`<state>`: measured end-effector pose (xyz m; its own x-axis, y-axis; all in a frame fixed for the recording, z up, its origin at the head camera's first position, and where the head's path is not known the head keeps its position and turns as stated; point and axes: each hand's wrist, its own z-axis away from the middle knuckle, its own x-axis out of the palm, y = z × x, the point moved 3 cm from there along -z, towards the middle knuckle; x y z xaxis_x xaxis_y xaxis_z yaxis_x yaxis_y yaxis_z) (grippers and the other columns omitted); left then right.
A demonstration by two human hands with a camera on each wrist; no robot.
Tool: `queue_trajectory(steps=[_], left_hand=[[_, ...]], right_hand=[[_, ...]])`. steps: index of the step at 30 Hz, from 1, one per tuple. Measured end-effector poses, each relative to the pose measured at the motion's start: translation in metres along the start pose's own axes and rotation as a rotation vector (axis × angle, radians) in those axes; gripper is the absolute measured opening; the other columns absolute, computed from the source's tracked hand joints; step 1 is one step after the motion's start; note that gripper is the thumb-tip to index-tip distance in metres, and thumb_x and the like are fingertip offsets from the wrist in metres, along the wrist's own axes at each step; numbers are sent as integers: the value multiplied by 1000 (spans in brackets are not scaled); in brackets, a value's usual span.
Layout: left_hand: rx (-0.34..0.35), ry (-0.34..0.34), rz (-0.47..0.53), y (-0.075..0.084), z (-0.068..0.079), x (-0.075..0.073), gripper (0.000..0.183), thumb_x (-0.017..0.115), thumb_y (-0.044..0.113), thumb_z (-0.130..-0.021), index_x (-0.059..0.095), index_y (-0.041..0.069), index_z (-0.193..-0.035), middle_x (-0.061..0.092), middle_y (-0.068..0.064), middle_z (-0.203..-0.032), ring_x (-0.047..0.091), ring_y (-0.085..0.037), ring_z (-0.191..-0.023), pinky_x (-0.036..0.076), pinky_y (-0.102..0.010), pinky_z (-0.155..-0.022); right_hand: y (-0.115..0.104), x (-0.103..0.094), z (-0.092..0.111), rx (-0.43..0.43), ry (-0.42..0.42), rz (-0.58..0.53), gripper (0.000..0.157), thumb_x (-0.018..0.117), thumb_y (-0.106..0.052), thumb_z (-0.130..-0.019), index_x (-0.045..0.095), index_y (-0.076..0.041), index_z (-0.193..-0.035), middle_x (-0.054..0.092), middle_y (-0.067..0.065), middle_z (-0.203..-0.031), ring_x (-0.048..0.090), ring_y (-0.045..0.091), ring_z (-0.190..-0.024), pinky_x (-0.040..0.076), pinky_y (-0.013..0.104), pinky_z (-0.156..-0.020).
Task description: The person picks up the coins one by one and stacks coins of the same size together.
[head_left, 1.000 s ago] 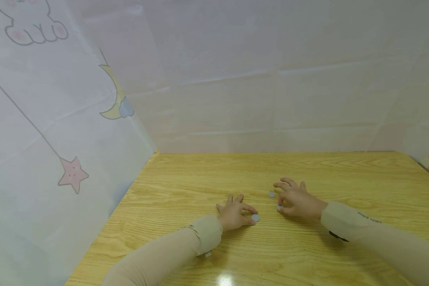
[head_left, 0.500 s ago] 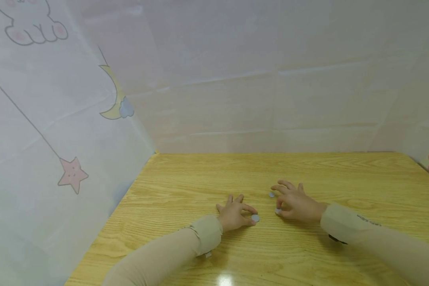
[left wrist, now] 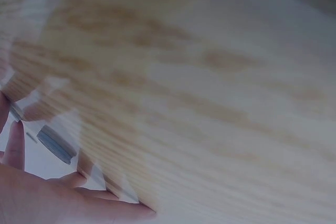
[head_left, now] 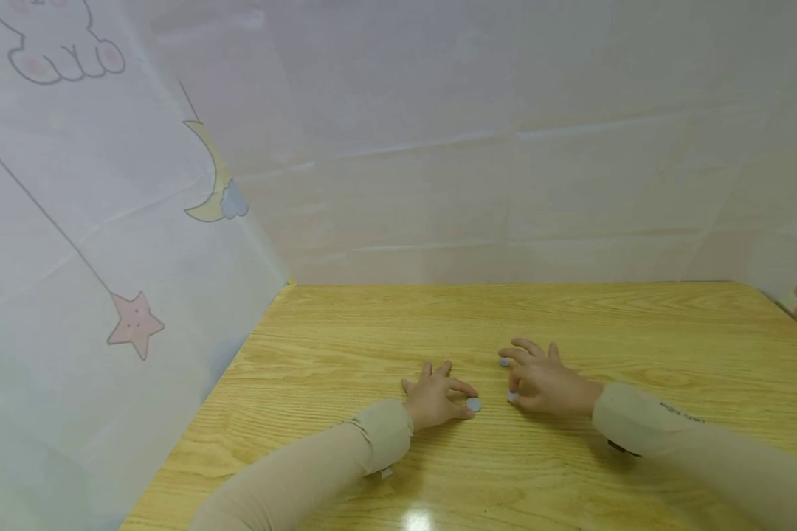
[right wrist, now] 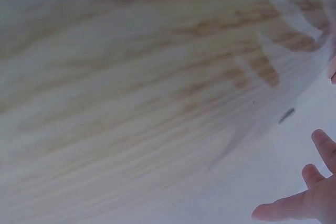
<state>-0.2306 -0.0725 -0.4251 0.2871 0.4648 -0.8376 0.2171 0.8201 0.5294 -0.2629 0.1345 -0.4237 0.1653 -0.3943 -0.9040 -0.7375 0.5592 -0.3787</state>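
My left hand rests low over the table with its fingers spread, thumb and index finger pinching the edges of a round grey disc. To its right, my right hand pinches a second small pale disc between thumb and index finger, partly covered by the fingertips. A third disc lies just beyond, under the right hand's outstretched fingers. In the left wrist view, a grey piece with a ridged edge shows beside the fingers. The right wrist view has a thin dark disc edge near the spread fingers.
The wood-grain table reaches back to a pale hanging cloth. Another printed cloth with a pink star runs along the left side. Light glares off the table's near part.
My right hand has moved slightly left and toward me, carrying its disc nearer to the left hand's disc. The left hand and the far disc stay where they were.
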Motion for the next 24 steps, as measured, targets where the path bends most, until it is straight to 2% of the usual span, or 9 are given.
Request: queue_trajectory(steps=[15, 24], left_hand=[[2, -10, 3, 0, -1, 0, 33, 76, 36, -83, 73, 22, -113, 32, -21, -153, 15, -54, -139, 9, -82, -95], [0, -6, -6, -3, -4, 2, 33, 75, 36, -84, 73, 23, -113, 32, -20, -153, 15, -53, -140, 9, -81, -96]], right_hand=[[-5, 5, -1, -67, -4, 43, 25, 79, -16, -83, 59, -25, -72, 50, 24, -134, 27, 56, -130, 12, 89, -79], [-6, 9, -1, -74, -24, 53, 21, 79, -16, -82, 62, -25, -72, 50, 23, -134, 27, 55, -130, 13, 89, -78]])
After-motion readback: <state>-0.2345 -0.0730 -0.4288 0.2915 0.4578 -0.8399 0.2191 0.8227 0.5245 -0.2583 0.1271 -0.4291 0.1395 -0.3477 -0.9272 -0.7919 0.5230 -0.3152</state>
